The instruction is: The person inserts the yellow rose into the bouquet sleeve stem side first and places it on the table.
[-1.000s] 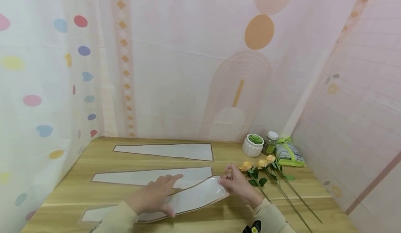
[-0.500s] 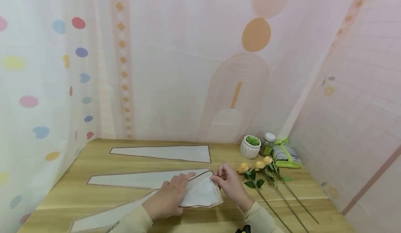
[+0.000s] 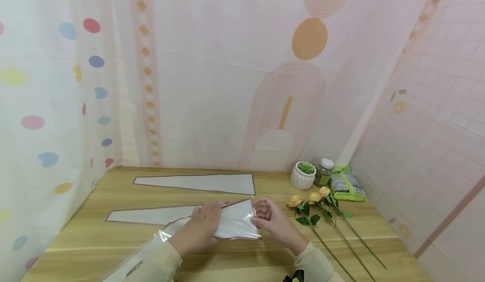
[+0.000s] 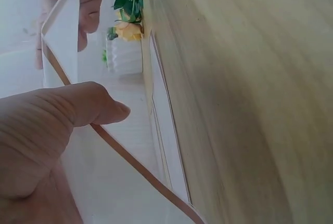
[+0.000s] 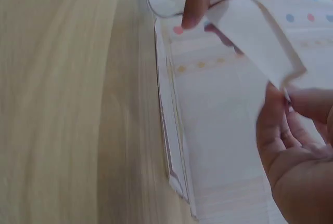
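Note:
A long tapered white flower sleeve (image 3: 238,222) with a brown border and shiny clear film is lifted off the wooden table, its wide end to the right. My left hand (image 3: 201,226) grips it partway along. In the left wrist view the thumb (image 4: 106,107) crosses the brown edge, and the other fingers are mostly hidden. My right hand (image 3: 278,224) pinches the edge of the wide end between thumb and forefinger, as the right wrist view shows. The sleeve's narrow end runs under the left forearm. A second sleeve (image 3: 151,215) lies flat just behind the left hand.
Another sleeve (image 3: 212,184) lies farther back. To the right are several orange artificial roses (image 3: 314,198) with long stems, a white potted succulent (image 3: 303,176), a lidded jar (image 3: 324,172) and a green-edged packet (image 3: 346,185). Patterned curtains (image 3: 212,105) border the table.
The left hand has moved right along the sleeve toward its wide end. The sleeve's wide end has shifted left and up, with the right hand still at its edge.

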`<control>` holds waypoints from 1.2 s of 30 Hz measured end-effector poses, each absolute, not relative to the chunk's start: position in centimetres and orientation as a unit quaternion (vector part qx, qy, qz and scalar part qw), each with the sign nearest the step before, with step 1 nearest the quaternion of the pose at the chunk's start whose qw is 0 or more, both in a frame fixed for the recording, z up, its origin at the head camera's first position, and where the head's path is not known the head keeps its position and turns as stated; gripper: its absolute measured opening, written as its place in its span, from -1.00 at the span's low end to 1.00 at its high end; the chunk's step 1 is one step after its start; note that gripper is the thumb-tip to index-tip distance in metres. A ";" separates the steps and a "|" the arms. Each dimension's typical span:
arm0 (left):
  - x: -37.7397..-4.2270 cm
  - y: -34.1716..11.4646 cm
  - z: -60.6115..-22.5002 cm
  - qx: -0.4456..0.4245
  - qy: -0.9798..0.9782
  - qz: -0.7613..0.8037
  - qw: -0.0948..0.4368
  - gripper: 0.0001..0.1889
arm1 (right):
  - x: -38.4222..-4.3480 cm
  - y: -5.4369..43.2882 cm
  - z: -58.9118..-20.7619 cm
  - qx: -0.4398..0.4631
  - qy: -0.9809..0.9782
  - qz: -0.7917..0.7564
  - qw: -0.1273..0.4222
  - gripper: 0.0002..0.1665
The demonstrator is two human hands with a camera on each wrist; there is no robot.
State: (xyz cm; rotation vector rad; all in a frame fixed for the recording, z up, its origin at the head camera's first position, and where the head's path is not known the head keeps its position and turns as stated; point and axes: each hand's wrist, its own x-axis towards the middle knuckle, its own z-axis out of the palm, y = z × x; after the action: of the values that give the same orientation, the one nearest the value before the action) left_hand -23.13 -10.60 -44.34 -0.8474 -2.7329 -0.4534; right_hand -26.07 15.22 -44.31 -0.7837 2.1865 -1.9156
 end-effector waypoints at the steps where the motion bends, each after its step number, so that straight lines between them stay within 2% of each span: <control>1: -23.2 -10.6 -44.4 -0.294 -0.936 -0.150 0.127 0.01 | -26.0 15.1 -44.3 -0.259 0.721 -0.639 0.071 -0.55; 3: -23.5 -10.6 -44.5 -0.299 -0.934 -0.145 0.134 0.02 | -25.9 14.9 -44.2 -0.257 0.721 -0.640 0.056 -0.60; 8: -24.0 -10.4 -44.6 -0.308 -0.930 -0.150 0.136 0.05 | -25.7 14.3 -44.2 -0.232 0.755 -0.613 -0.023 -0.74; 12: -24.2 -10.3 -44.4 -0.312 -0.928 -0.157 0.132 0.04 | -25.8 14.4 -44.4 -0.223 0.762 -0.607 -0.041 -0.84; 21: -24.7 -10.6 -44.3 -0.325 -0.921 -0.164 0.135 0.05 | -26.6 15.2 -44.3 -0.195 0.763 -0.616 0.027 -0.63; 24: -25.0 -10.6 -44.5 -0.333 -0.915 -0.179 0.141 0.06 | -26.8 15.7 -44.5 -0.216 0.758 -0.613 0.056 -0.64; 29: -25.1 -10.8 -44.6 -0.348 -0.910 -0.181 0.136 0.05 | -27.0 16.5 -44.8 -0.281 0.723 -0.612 0.154 -0.66; 33: -25.0 -10.9 -44.4 -0.350 -0.911 -0.181 0.124 0.03 | -27.0 16.8 -44.9 -0.287 0.683 -0.635 0.219 -0.59; 36: -25.0 -10.8 -44.4 -0.349 -0.912 -0.181 0.116 0.02 | -27.0 16.5 -44.9 -0.267 0.699 -0.628 0.212 -0.60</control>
State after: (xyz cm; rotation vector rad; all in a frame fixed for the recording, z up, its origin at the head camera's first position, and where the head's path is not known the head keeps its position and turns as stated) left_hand -24.97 -10.82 -44.40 -1.0207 -2.6717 -0.5311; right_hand -26.97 16.50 -44.93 -0.7414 1.9422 -1.7454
